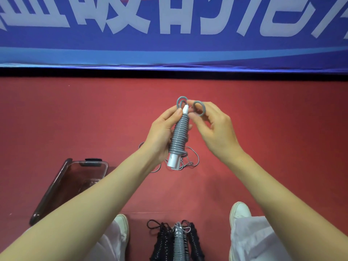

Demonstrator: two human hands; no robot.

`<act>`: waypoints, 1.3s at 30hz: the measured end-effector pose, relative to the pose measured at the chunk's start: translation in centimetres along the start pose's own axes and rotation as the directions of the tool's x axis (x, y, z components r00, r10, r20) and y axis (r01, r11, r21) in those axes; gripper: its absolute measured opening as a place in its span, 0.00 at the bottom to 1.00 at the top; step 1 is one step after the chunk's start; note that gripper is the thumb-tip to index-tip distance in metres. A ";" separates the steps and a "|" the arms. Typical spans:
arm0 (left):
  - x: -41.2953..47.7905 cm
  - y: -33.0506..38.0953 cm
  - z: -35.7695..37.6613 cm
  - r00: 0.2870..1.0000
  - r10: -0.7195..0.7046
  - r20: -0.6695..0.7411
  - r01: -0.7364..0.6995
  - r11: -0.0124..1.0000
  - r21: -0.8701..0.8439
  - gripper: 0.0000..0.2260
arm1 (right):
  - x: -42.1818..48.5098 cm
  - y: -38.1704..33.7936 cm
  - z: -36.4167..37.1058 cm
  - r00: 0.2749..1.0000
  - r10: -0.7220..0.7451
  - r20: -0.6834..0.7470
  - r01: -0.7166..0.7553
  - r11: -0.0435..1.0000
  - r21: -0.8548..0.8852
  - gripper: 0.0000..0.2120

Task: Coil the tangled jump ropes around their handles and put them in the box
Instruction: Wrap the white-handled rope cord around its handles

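Observation:
A grey jump rope (179, 137) is wound in tight turns around its white handles and held upright above the red floor. My left hand (162, 136) grips the wound bundle from the left, thumb near its top. My right hand (212, 129) pinches a small loop of the grey rope (199, 108) beside the top of the handles. On the floor behind the bundle lies a tangle of thin grey rope (190, 162). A clear plastic box (62, 185) with a dark rim stands at the left, partly hidden by my left forearm.
Several coiled ropes, black and grey (177, 240), lie on the floor between my white shoes (239, 211). A blue banner with white characters (169, 25) runs along the wall at the far edge of the red floor.

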State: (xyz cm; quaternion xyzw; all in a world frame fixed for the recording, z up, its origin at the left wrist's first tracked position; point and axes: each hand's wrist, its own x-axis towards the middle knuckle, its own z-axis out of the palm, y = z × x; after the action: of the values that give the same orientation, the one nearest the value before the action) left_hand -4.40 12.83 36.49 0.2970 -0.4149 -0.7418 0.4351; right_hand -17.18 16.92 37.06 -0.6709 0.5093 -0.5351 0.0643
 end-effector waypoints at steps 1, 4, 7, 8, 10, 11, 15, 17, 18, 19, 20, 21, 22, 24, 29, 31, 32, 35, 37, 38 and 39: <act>-0.1 -0.1 0.1 1.000 -0.008 -0.006 0.008 1.000 -0.002 0.08 | 0.1 0.2 0.0 0.998 -0.056 -0.029 0.053 0.995 -0.089 0.13; -0.2 -0.4 0.3 1.000 -0.022 -0.018 0.022 1.000 -0.004 0.08 | 0.3 0.2 -0.5 0.999 0.016 -0.041 -0.022 0.988 -0.150 0.19; -0.4 -0.5 0.5 1.000 -0.021 -0.007 0.021 0.999 0.024 0.11 | 0.7 0.0 -1.1 0.985 0.175 -0.004 -0.175 0.981 -0.088 0.17; -0.4 -0.6 0.6 1.000 -0.022 -0.003 0.022 0.999 0.024 0.11 | 0.7 -0.1 -1.1 0.984 0.178 -0.003 -0.178 0.981 -0.078 0.16; -0.5 -0.6 0.7 1.000 -0.021 -0.002 0.021 1.000 0.009 0.11 | 0.7 -0.3 -0.8 0.988 0.152 -0.002 -0.152 0.986 -0.069 0.12; -0.5 -0.5 0.8 1.000 -0.014 -0.008 0.014 1.000 0.006 0.12 | 0.7 -0.4 -0.6 0.990 0.139 0.007 -0.137 0.986 -0.095 0.12; -0.4 -0.2 0.6 0.997 0.004 -0.078 -0.003 1.000 0.008 0.14 | 0.8 -1.0 -0.2 0.948 0.293 0.124 -0.286 0.955 -0.076 0.13; -0.4 -0.2 0.4 0.996 0.038 -0.080 -0.036 0.999 0.029 0.12 | 1.1 -1.0 -0.7 0.909 0.365 0.203 -0.402 0.896 0.187 0.10; -0.4 -0.2 0.3 0.996 0.062 -0.066 -0.059 0.997 0.051 0.10 | 1.3 -0.9 -1.2 0.892 0.394 0.223 -0.450 0.823 0.346 0.08; -0.5 -0.1 0.3 0.995 0.083 -0.052 -0.079 0.994 0.077 0.08 | 1.5 -0.8 -1.7 0.875 0.428 0.228 -0.484 0.744 0.461 0.08; -0.5 -0.1 0.4 0.994 0.099 -0.044 -0.094 0.990 0.104 0.07 | 1.6 -0.6 -2.1 0.860 0.458 0.224 -0.504 0.698 0.508 0.07; -0.6 -0.2 0.4 0.993 0.111 -0.039 -0.105 0.986 0.130 0.07 | 1.7 -0.5 -2.3 0.852 0.482 0.206 -0.515 0.700 0.495 0.07; -0.6 -0.3 0.4 0.991 0.127 -0.037 -0.119 0.980 0.158 0.07 | 1.7 -0.4 -2.4 0.850 0.495 0.180 -0.519 0.728 0.448 0.07; -0.7 -0.5 0.5 0.985 0.168 -0.026 -0.158 0.964 0.215 0.08 | 1.5 -0.4 -2.1 0.862 0.498 0.098 -0.502 0.811 0.299 0.08; -1.1 -0.7 1.0 0.974 0.225 0.010 -0.218 0.931 0.294 0.10 | 0.9 -1.4 -1.5 0.950 0.306 -0.065 -0.311 0.946 -0.090 0.02; -1.0 -0.7 0.6 0.969 0.246 -0.007 -0.229 0.911 0.344 0.09 | 0.7 -1.6 -1.3 0.960 0.280 -0.015 -0.278 0.948 -0.157 0.04; -0.9 -0.5 0.4 0.967 0.254 -0.016 -0.231 0.902 0.365 0.09 | 0.6 -1.5 -1.2 0.958 0.285 0.029 -0.277 0.948 -0.159 0.03; -0.7 -0.2 0.0 0.962 0.274 0.010 -0.252 0.868 0.427 0.11 | 0.3 -1.0 -1.5 0.959 0.268 0.095 -0.254 0.958 -0.137 0.07; -0.7 -0.2 0.1 0.956 0.286 0.060 -0.278 0.829 0.486 0.13 | 0.3 -0.7 -1.8 0.965 0.258 0.044 -0.253 0.962 -0.100 0.07; -0.7 -0.2 0.2 0.957 0.282 0.072 -0.280 0.825 0.491 0.14 | 0.4 -0.6 -1.8 0.970 0.243 0.012 -0.241 0.966 -0.097 0.07; -0.7 -0.2 0.3 0.957 0.278 0.082 -0.281 0.827 0.486 0.14 | 0.4 -0.6 -1.8 0.974 0.225 -0.014 -0.225 0.968 -0.109 0.07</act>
State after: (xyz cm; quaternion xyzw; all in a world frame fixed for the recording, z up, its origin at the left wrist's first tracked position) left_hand -4.37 13.64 36.47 0.3315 -0.6307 -0.5408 0.4471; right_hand -18.28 17.75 38.40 -0.6109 0.6109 -0.4960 0.0872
